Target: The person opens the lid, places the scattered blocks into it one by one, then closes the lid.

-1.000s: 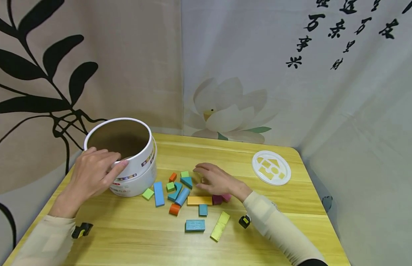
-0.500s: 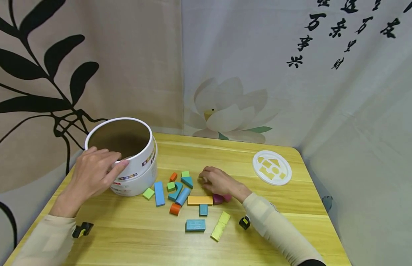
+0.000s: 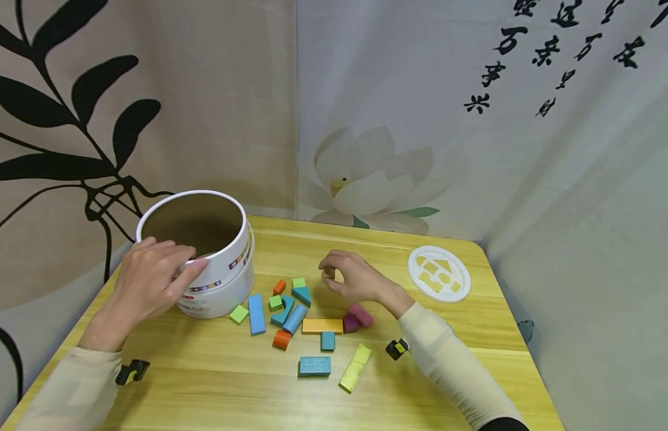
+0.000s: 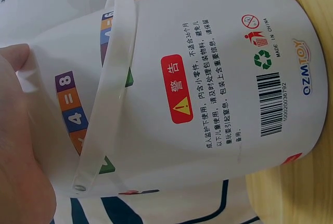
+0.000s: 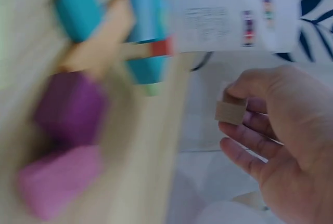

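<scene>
My left hand grips the near rim of a white plastic bucket at the table's left; its fingers reach over the edge and the thumb lies outside. Seen from the left wrist, the bucket's printed wall and its handle fill the view. Between thumb and fingers my right hand pinches a small natural-wood block, raised above the table behind the coloured blocks. Below that hand lie a pink block and a purple block, touching or nearly so.
Several blocks lie between bucket and right hand, among them a blue plank, an orange bar and a blue cylinder. Nearer me are a teal block and a yellow-green bar. A white cut-out disc lies far right.
My right hand has come off the tabletop with the wooden block pinched in it, and the pink block shows more fully. The left hand and bucket stay as they were.
</scene>
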Tool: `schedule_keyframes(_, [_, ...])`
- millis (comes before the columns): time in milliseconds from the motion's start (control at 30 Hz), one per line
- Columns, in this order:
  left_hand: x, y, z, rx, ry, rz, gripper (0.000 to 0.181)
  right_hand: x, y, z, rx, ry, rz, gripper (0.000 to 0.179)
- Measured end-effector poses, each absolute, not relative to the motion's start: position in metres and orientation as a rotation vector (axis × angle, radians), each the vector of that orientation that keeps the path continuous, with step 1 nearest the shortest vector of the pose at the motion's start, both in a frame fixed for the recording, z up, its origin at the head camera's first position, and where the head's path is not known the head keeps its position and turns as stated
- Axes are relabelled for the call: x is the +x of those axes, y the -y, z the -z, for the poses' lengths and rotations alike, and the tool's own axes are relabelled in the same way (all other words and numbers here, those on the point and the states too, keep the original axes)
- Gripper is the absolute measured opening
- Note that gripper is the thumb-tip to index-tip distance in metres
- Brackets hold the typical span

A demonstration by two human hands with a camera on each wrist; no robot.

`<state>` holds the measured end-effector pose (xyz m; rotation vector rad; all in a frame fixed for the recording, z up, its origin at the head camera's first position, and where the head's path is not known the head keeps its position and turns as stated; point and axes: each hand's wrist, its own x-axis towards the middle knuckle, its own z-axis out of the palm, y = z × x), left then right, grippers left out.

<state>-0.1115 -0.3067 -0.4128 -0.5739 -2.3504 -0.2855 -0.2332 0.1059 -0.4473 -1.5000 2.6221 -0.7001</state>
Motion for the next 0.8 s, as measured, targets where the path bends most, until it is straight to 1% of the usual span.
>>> schedule_keyframes(167, [-0.11,0.308,0.413,-0.573,2.346,0.289,0.043,-0.236,-0.094,0.408,-1.594,-2.622,0.885,0.02])
schedule_keyframes(300, [-0.11,0.309,0.413,-0.572,2.34,0.293,0.046,-0.242,-0.081,0.386,-1.709,-2.637,0.998,0.02])
schedule_keyframes(633, [-0.112,0.308,0.411,-0.578,2.34,0.289,0.044,-0.247,-0.036,0.347,-1.852,-2.622,1.1,0.02])
schedule_keyframes(800, [-0.112,0.308,0.411,-0.582,2.341,0.285,0.048,-0.248,-0.009,0.333,-1.88,-2.593,1.1,0.023])
